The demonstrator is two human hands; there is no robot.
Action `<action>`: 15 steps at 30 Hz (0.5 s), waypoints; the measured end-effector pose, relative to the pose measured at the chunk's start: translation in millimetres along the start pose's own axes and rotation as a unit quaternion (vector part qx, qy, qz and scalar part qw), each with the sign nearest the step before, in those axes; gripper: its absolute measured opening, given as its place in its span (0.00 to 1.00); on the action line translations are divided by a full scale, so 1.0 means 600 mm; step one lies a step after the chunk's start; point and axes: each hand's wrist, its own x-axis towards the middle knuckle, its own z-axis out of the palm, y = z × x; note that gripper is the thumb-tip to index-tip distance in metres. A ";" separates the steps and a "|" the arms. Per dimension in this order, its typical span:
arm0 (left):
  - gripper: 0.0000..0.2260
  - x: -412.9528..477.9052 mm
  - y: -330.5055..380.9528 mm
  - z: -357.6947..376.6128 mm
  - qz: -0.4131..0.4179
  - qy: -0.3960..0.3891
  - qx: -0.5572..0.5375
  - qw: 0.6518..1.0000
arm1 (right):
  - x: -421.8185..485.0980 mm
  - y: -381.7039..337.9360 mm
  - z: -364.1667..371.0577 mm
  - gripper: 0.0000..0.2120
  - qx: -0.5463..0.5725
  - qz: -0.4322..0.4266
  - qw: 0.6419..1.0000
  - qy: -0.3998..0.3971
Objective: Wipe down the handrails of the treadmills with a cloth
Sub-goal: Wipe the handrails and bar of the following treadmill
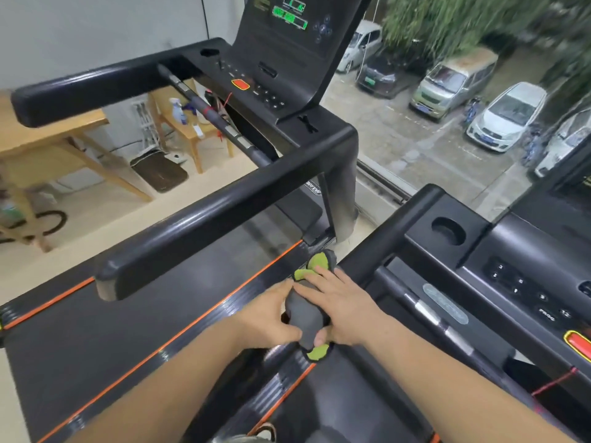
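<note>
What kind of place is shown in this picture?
Probably a small gym or fitness room, above ground level: a treadmill with a lit console, a second treadmill beside it, and parked cars seen below outside.

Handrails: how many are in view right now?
3. On the far treadmill, the far left handrail and far right handrail. On the near treadmill, the near handrail, with the cloth on it. Its other rail is out of frame, so uncounted.

A gym room: treadmills (287, 129) side by side at a window (447, 123).
</note>
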 end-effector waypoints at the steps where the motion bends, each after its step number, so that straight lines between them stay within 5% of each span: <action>1: 0.34 0.000 0.011 -0.004 -0.009 0.006 0.008 1.000 | 0.000 0.010 0.002 0.53 -0.016 -0.020 1.000 0.013; 6: 0.38 0.041 0.030 0.014 -0.039 0.041 0.000 0.998 | -0.020 0.118 -0.002 0.38 -0.049 -0.049 0.997 0.030; 10: 0.40 0.072 0.061 0.035 -0.064 0.055 -0.017 0.996 | -0.040 0.223 -0.049 0.40 -0.012 0.030 0.997 0.072; 15: 0.40 0.099 0.118 0.055 -0.096 0.108 -0.009 0.989 | -0.015 0.223 -0.057 0.38 0.024 0.082 0.996 0.021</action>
